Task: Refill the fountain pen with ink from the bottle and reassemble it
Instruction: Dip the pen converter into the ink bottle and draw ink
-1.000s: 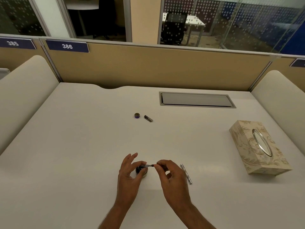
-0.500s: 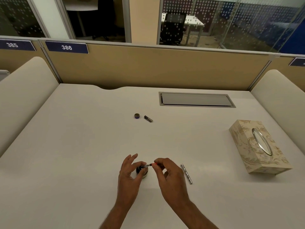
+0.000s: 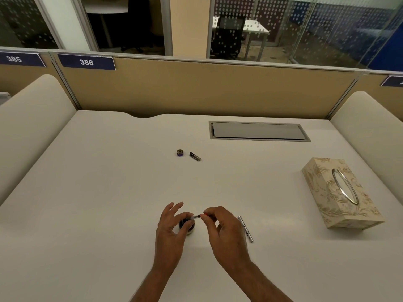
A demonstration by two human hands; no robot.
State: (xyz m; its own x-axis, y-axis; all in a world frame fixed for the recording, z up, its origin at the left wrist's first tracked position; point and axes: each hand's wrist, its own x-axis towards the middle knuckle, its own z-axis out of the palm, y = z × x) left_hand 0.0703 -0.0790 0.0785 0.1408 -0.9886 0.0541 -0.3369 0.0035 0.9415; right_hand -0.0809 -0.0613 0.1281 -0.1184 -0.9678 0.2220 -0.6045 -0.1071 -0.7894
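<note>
The step in hand appears to be the filling stage: the pen is apart, and its inner section is held at the ink bottle. The small dark round glass ink bottle [image 3: 186, 225] stands uncapped on the white counter [image 3: 109, 192], near the front edge and partly hidden behind the left hand [image 3: 172, 225].

The left hand steadies the bottle, with thumb and forefinger closed toward the near end of the slim dark-and-clear pen section [image 3: 196, 217]; the other left fingers [image 3: 174, 207] are spread and raised. The right hand [image 3: 222, 227] pinches the opposite end of the section between thumb and forefinger, the remaining fingers curled. A small red mark shows at that pinch; what it is cannot be told.

Orientation: the section's long axis lies roughly level, running left to right just above the bottle mouth. Which end carries the nib is too small to tell.

The next move likely calls for tipping the section toward vertical over the mouth while the bottle stays braced.

Remaining parts: the patterned silver pen barrel [image 3: 245, 229] lies on the counter just right of the right hand. The round dark bottle cap [image 3: 180, 152] and the short dark pen cap [image 3: 195, 156] lie side by side, well apart toward the back.
</note>
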